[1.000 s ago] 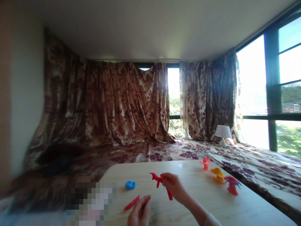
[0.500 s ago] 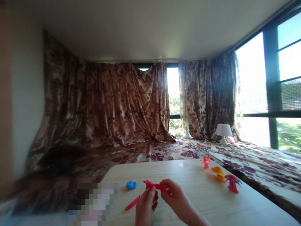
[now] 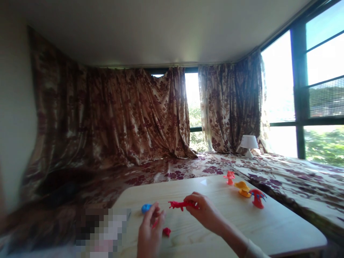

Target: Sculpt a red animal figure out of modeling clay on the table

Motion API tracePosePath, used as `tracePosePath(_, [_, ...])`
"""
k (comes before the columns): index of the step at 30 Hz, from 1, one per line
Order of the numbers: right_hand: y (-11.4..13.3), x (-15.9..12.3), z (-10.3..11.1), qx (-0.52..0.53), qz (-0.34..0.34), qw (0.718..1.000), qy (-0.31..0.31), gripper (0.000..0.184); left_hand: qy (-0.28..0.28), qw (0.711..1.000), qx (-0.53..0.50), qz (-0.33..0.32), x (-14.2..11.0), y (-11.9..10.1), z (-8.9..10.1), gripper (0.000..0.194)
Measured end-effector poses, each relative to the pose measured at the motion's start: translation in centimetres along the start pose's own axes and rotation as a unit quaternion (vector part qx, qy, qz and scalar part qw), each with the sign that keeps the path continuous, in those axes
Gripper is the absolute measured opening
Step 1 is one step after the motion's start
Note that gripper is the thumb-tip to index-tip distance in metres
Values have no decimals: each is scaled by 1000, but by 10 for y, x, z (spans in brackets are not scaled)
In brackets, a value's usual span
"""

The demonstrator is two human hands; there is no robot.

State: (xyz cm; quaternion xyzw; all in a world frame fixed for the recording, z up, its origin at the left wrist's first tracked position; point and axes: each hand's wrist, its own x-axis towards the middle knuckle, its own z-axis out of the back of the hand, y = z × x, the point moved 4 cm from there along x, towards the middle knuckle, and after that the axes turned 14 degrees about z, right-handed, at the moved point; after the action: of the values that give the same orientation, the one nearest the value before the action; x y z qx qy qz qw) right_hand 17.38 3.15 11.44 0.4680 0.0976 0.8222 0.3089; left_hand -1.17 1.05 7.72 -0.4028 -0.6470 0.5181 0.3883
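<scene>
My right hand (image 3: 197, 206) pinches a long red modelling clay figure (image 3: 176, 204) with small prongs at its left end, held above the table. To the left, my left hand (image 3: 151, 224) is curled, with a strip of pinkish-red modelling clay (image 3: 155, 224) showing between thumb and fingers; most of the strip is hidden. Just beyond those fingers sits a blue lump of modelling clay (image 3: 146, 208). A small dark red clay piece (image 3: 166, 232) lies on the table right of my left hand.
On the pale wooden table (image 3: 215, 229), a coral clay figure (image 3: 229, 177), a yellow one (image 3: 242, 189) and a red one with blue strands (image 3: 258, 199) stand along the right edge. A white lamp (image 3: 249, 145) stands behind, on floral cloth (image 3: 212, 168). Patterned curtains (image 3: 120, 118) hang at the back.
My left hand has left the red figure and moved left to the red strip, uncovering the small red piece. My right hand keeps the figure. The view has shifted slightly right.
</scene>
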Motion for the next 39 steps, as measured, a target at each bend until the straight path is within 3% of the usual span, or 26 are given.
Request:
tracePosePath(2, [-2,3,4,-26,11,999,20,21,2,980,121,-156,-1,-29,-4,28])
tracePosePath(3, [-5,4,4,-28,12,999,23,21,37,961,184,-204,-1,-39,-13,22])
tracePosePath(6, [-16,4,-2,-13,3,1000,9,18,141,903,318,-251,6,-47,-43,16])
tracePosePath(9, [-30,1,-10,28,-14,999,-2,14,193,873,380,-237,19,-38,-62,14])
tracePosePath(12, [-45,-2,-12,47,-29,998,-11,20,182,860,415,-234,31,-28,-66,16])
tracePosePath(21, [-70,-3,-22,-96,-4,995,19,20,161,844,472,-196,61,-8,-73,17])
tracePosePath(32, [-84,-11,-40,-115,-21,993,26,30,137,799,563,-160,67,12,-72,19])
tracePosePath(39, [-89,-20,-35,-113,-33,993,15,40,138,775,598,-152,67,14,-70,22])
